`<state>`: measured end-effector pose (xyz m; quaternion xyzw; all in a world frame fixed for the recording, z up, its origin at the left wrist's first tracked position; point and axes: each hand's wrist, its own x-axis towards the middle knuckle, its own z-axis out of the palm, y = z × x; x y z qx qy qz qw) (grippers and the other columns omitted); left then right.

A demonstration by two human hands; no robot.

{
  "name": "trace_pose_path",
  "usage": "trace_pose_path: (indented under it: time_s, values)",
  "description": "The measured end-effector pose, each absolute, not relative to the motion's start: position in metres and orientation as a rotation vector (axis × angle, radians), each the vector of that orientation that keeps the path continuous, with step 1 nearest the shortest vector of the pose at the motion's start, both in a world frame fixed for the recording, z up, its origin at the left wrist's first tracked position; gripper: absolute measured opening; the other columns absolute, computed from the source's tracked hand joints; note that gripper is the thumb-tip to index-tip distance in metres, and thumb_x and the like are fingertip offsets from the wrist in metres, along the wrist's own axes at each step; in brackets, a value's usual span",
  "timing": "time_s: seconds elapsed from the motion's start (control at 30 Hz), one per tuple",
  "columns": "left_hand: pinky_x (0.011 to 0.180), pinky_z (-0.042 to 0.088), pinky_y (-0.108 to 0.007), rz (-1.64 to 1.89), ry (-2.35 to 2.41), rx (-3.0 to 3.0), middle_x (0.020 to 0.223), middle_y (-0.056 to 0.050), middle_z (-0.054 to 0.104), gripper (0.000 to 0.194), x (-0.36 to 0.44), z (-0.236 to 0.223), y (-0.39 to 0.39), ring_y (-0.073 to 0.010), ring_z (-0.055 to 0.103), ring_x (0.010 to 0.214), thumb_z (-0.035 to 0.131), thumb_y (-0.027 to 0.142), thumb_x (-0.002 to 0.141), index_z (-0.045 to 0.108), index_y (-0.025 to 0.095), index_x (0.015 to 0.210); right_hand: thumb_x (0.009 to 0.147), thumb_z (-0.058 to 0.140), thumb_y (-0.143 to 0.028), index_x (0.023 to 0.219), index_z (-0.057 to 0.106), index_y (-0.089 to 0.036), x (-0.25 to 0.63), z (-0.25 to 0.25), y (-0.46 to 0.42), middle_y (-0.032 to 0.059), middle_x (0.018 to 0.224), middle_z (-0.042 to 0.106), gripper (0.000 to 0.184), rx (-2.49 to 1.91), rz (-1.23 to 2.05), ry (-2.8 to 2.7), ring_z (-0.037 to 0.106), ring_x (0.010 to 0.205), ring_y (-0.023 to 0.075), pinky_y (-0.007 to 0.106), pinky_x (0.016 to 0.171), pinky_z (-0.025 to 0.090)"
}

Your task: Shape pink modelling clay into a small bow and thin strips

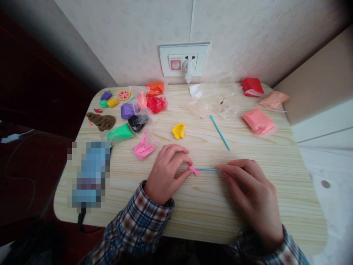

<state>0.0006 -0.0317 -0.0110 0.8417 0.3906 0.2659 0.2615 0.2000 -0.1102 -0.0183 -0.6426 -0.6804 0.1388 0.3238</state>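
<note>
Your tabletop point(193, 213) shows a pale wood grain, smooth, with a soft sheen. The small pink piece point(194, 170) before you looks like soft clay, matt and smooth. The thin blue stick point(208, 169) seems to be of plastic, as does the blue tool point(220, 132), which is smooth. The yellow lump point(178, 131) appears as matt clay with a creased surface. The clear bags point(201, 106) are of thin plastic film, wrinkled and glossy. Your left sleeve point(150, 211) is matt woven cloth; the wall socket point(163, 60) is smooth white plastic.
</note>
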Motion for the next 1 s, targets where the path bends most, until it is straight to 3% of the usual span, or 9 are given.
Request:
trace_pose_path:
  time_s: [1.0]
  values:
    - [0.091,0.042,-0.040,0.706,1.050,2.277,0.104,-0.007,0.060,0.007,-0.0001,-0.0123,-0.0320,-0.0225,0.052,0.102,0.065,0.024,0.082,0.063,0.018,0.085,0.088,0.048,-0.018,0.095,0.065,-0.022,0.2001,-0.0184,-0.1094,0.0049,0.090,0.058,0.018,-1.690,0.307,-1.771,0.055,0.085,0.0188,0.034,0.071,0.046]
